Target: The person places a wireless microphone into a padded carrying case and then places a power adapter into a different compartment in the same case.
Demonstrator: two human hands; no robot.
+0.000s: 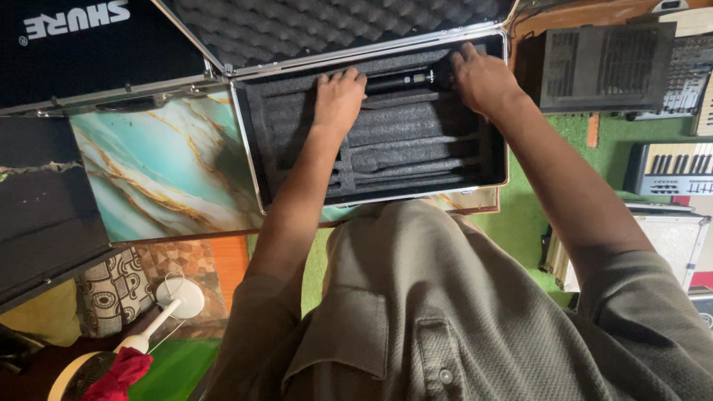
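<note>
An open aluminium-edged case (249, 156) with black foam slots lies on a marbled turquoise table top (160, 167). A black handheld microphone (405, 78) lies in the top slot of the foam. My left hand (338, 96) rests palm down on the left end of that slot, fingers spread over the foam. At the microphone's right end, near the case's far right corner, my right hand (483, 74) curls its fingers down. The case lid (327, 26), lined with egg-crate foam, stands open behind.
Another black case (82, 44) sits at the top left, and a dark case edge (44, 215) at the left. Audio gear (605, 67), a mixer (687, 78) and a keyboard (672, 169) stand at the right on green carpet. A white stand (174, 301) lies below.
</note>
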